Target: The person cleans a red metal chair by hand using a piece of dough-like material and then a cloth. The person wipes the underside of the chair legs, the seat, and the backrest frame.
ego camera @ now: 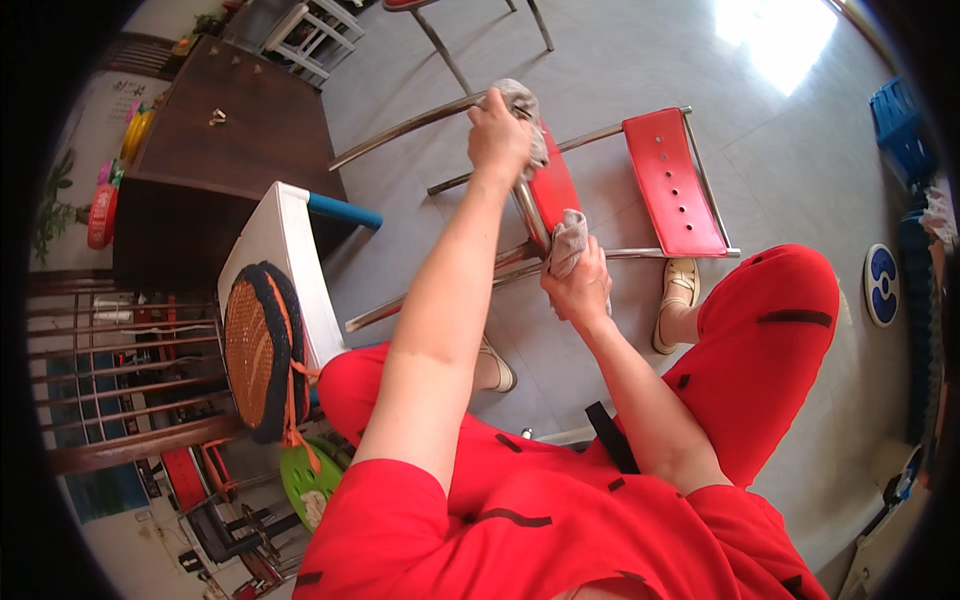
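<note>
A red chair with a metal tube frame lies tipped over on the floor in front of me. Its red seat (555, 180) is seen nearly edge-on, while the red backrest (675, 184), with a row of holes, points right. My left hand (501, 139) clasps a crumpled grey cloth (519, 97) against the far end of the seat, where a metal leg (409, 131) joins. Closer to me, my right hand (581, 283) grips a light grey cloth (570, 238) at the near corner of the seat. Whether the two cloths are separate pieces cannot be told.
On my left stands a white stool (300, 262) with a blue leg, a round woven cushion (259, 352) against it. A dark wooden cabinet (247, 142) is beyond. Another chair's leg (442, 49) shows at the top. Blue baskets (900, 124) and an oval blue-and-white board (880, 285) are at right.
</note>
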Tool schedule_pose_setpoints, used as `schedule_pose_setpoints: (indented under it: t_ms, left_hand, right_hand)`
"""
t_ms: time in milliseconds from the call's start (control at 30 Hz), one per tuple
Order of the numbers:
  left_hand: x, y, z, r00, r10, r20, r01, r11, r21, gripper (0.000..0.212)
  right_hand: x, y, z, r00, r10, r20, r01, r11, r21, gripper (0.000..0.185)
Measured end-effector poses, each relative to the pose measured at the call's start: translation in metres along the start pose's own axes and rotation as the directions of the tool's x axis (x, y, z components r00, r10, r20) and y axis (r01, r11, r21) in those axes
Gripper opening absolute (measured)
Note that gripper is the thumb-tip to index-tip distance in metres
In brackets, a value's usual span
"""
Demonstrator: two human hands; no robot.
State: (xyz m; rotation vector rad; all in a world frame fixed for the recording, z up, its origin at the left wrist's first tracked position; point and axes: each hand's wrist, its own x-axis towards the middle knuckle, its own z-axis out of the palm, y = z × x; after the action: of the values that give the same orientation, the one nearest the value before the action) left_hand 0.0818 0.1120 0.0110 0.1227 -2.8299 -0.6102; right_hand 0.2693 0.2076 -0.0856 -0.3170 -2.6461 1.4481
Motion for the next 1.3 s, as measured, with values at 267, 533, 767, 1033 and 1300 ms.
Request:
schedule_pose_setpoints:
  t_ms: [267,533,767,1033,1300]
  left_hand:
    - [-0.150,-0.002,0.022,0.961,0.176,-0.213,-0.226,0.944,-0.240,0.075]
    - [-0.183,-0.019,-0.052,0.909,0.290,-0.301,-0.337,0.934,-0.117,0.054]
    - [-0.193,-0.057,-0.024,0.924,0.357,-0.135,-0.350,0.934,0.071,0.061]
    - [-0.192,-0.143,-0.066,0.954,0.299,-0.012,-0.291,0.935,0.205,0.051]
    - [-0.198,-0.267,-0.133,0.997,-0.019,0.078,-0.011,0.928,0.373,0.046]
  right_hand:
    - [0.007,0.015,0.002,0.995,0.097,0.016,-0.098,0.995,0.032,0.069]
    - [0.005,0.011,0.000,0.977,0.154,0.149,-0.171,0.979,0.111,0.066]
    - [0.001,0.020,0.007,0.974,0.158,0.162,-0.171,0.983,0.070,0.063]
    - [0.000,0.015,0.000,0.968,0.226,0.110,-0.226,0.974,-0.012,0.058]
    - [0.001,0.007,-0.010,0.949,0.228,0.219,-0.246,0.967,0.062,0.053]
